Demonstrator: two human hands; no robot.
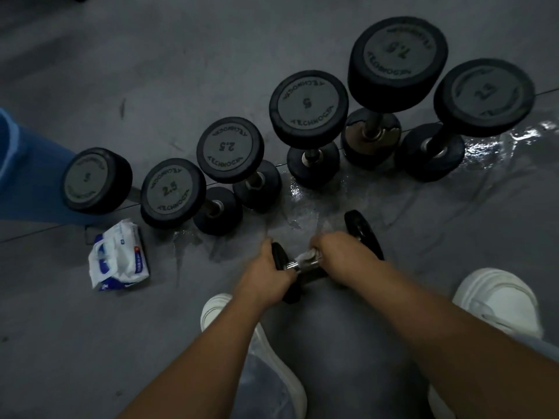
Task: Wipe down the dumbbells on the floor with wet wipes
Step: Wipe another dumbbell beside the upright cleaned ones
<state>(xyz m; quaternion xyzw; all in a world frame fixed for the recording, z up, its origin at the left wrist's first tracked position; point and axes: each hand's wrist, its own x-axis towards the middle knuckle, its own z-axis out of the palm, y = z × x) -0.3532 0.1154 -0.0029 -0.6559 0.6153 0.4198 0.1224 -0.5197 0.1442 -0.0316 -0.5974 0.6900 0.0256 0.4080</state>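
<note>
Fingers, left hand (269,267): curled round the near-left head of the small dumbbell (290,266), steadying it.
Fingers, right hand (338,255): pinching a wet wipe (305,256) onto the chrome handle.
Dumbbell axis: lying on the floor (332,328) between both hands, running near-left to far-right; the far head sits just beyond the right fingers, so that hand looks the nearer for it.
Wipes pack (119,255): left of the left fingers, well apart.
Wet patches: just beyond the fingers.
Upright dumbbells (308,105): a row farther off.
Writing: TECHNOGYM on the caps; 2.5, 2.5, 5, 7.5 legible, the rest blurred.
</note>
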